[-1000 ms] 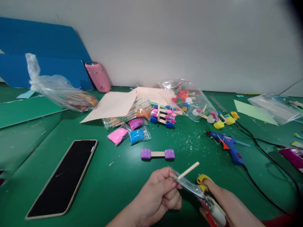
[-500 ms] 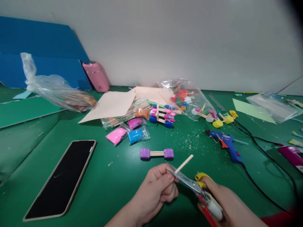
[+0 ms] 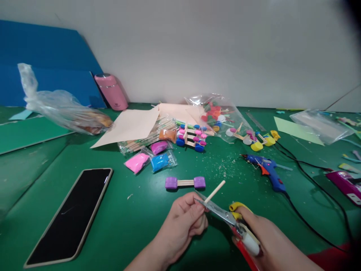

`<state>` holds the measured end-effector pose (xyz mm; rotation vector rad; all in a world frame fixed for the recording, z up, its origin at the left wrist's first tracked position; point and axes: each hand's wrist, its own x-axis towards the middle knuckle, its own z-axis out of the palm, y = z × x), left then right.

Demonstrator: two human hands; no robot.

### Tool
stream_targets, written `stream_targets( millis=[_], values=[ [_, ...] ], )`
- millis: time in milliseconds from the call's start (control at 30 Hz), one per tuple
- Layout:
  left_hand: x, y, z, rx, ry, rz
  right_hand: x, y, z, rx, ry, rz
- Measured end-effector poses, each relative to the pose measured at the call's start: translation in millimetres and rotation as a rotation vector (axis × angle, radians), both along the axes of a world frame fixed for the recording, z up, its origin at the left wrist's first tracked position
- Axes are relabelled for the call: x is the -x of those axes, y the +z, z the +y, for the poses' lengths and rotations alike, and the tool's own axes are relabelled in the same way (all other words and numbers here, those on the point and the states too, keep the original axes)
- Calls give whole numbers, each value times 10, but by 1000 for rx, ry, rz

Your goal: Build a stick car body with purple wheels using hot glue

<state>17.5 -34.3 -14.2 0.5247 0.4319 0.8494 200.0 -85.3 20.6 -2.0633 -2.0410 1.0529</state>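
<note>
In front of the purple-ended bundle (image 3: 185,183), the person's left hand (image 3: 184,218) pinches a smooth, slender wooden stick (image 3: 216,191); their right hand (image 3: 263,229) grips shiny metal scissors (image 3: 226,215).

left hand (image 3: 184,220): bare | right hand (image 3: 267,231): bare | forearms (image 3: 150,252): uncovered
</note>
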Motion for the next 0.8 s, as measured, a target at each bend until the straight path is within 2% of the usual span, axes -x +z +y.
stream_targets(
  millis=[100,200,333,533,733,800],
  values=[
    [-17,-22,-7,11,40,35,11,18,21,-1,-40,-1],
    [-10,-18,-30,50,-36,-60,16,23,24,-12,-58,55],
    [-3,-3,-45,78,-126,-109,-24,-34,-30,-49,-12,60],
    [-27,-8,-29,44,-26,-46,-41,-48,-43,-53,-29,24],
    [-13,8,-44,77,-107,-127,-15,-24,-17,-45,-1,65],
    [-13,5,-36,64,-94,-119,-18,-38,-17,-45,6,41]
  ],
)
